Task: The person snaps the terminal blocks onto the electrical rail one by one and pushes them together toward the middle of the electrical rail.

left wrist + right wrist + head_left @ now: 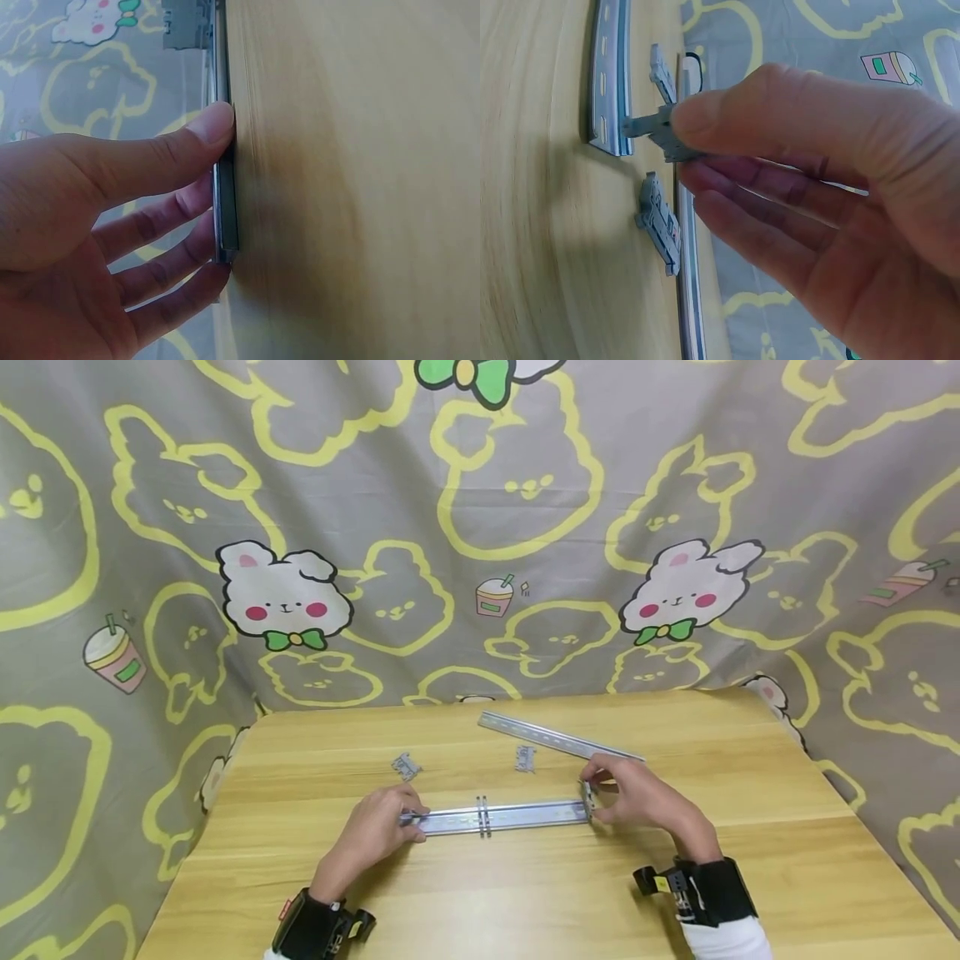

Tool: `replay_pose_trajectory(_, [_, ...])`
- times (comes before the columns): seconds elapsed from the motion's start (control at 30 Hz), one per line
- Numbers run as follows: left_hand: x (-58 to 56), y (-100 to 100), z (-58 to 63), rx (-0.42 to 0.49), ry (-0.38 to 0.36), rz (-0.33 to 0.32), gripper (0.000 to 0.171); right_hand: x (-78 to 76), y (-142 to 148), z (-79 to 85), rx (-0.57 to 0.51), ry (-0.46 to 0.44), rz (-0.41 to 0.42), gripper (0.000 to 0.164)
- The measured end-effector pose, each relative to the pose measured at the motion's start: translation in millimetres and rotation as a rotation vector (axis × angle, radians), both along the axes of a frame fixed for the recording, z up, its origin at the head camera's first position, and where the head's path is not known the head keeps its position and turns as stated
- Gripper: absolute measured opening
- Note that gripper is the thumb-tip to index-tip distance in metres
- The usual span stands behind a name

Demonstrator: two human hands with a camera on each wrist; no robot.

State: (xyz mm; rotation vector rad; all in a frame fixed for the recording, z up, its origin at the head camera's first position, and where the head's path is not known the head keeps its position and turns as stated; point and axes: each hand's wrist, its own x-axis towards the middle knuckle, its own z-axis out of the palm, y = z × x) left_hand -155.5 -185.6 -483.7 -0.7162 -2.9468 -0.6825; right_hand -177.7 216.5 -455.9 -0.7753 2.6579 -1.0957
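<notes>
A slotted metal DIN rail (532,815) lies across the table in front of me. My left hand (378,827) holds its left end, and in the left wrist view the thumb and fingers grip the rail (227,195) along its edge. Near the rail's middle, two thin grey clips (483,817) sit side by side across it. At the right end, my right hand (637,793) pinches a grey plastic DIN rail clip (660,135) between thumb and fingers. One foot of that clip meets the rail's edge in the right wrist view; whether it is hooked on, I cannot tell.
Behind the held rail, two loose grey clips lie on the wooden table (495,902), one to the left (406,767) and one nearer the middle (525,758). A second metal rail (555,737) lies slanted at the back, before a patterned curtain (405,677).
</notes>
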Motion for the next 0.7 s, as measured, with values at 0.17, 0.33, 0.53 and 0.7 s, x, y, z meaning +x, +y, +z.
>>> replay_pose_trajectory(0.17, [0.3, -1.3, -0.2, 0.002, 0.001, 0.01, 0.029, -1.2, 0.8, 1.4, 0.003, -0.036, 0.016, 0.045])
replay_pose_trajectory(0.33, [0.5, -1.6, -1.8, 0.004, -0.002, 0.016, 0.028, -1.6, -0.4, 0.8, 0.003, -0.058, 0.025, 0.047])
replay_pose_trajectory(0.53, [-0.5, 0.1, -1.1, 0.012, 0.0, 0.01, 0.029, -0.7, -2.5, -1.3, 0.037, -0.059, 0.013, 0.047])
replay_pose_trajectory(0.7, [-0.9, 0.4, 0.3, 0.011, -0.004, 0.008, 0.029, -0.7, -1.9, -3.1, 0.036, -0.071, 0.01, 0.046])
